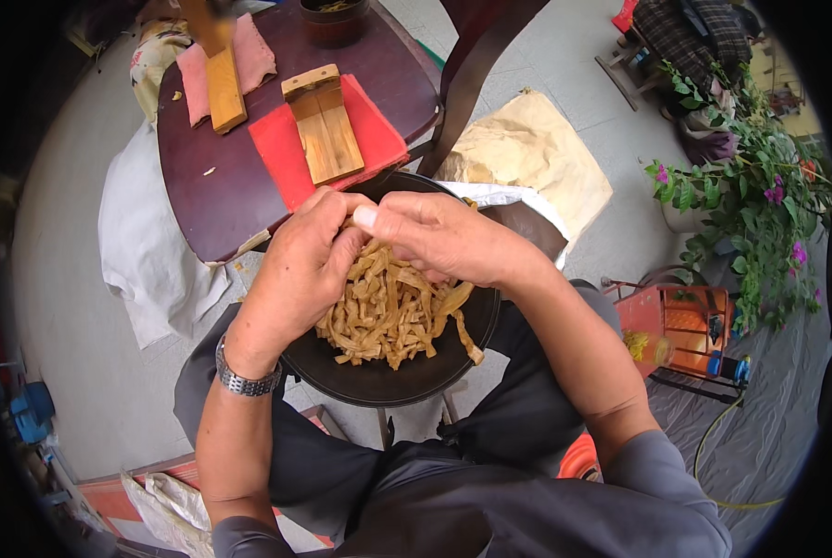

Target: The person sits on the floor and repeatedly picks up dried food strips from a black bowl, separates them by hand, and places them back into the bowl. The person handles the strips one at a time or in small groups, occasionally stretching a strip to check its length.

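Note:
Before me is a round black pan (388,390) heaped with tan, wrinkled strips of what looks like dried vegetable (388,314). Over its far side my left hand (311,244) and my right hand (437,237) meet at the fingertips. A small yellowish piece of strip (350,222) shows between them, pinched by both hands; most of it is hidden by the fingers. Under my right hand, longer strips (455,298) lie at the right of the heap, and one reaches across the pan towards its rim. A metal watch is on my left wrist.
Beyond the pan, a dark wooden chair seat (227,188) carries an L-shaped wooden block (326,132) on red cloth (377,129), another wooden piece (225,91) on pink cloth, and a brown bowl (333,24). A paper sack (527,139), potted flowering plant (743,188) and red rack (674,321) stand right.

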A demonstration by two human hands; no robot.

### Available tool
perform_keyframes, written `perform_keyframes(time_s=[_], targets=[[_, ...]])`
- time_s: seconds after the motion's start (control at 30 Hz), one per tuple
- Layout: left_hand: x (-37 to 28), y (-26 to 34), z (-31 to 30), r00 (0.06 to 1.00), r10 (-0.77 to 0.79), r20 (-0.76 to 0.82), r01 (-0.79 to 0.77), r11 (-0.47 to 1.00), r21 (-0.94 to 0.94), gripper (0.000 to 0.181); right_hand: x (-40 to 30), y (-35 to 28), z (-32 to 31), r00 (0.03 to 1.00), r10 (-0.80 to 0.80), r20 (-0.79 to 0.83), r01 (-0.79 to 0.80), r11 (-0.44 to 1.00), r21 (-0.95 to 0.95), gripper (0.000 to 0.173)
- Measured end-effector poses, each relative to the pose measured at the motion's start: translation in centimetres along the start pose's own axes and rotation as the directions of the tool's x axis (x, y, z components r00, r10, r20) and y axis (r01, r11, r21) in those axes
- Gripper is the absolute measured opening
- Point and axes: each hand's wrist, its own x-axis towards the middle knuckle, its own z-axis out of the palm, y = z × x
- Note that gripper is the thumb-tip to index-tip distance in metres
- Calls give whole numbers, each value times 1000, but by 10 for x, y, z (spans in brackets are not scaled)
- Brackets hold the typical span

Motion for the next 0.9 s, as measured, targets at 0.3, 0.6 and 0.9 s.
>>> perform_keyframes(time_s=[0.3,0.6,0.9], targets=[[-6,-7,3,920,-250,301,347,171,-922,18,2,0,0,690,-701,-178,510,647,-567,28],[-7,3,10,886,-439,151,365,459,-810,17,-1,6,-1,846,-493,-206,433,858,-276,19],[-9,16,7,888,-454,66,307,479,-822,20,-5,-4,2,987,-156,48,112,862,495,28]])
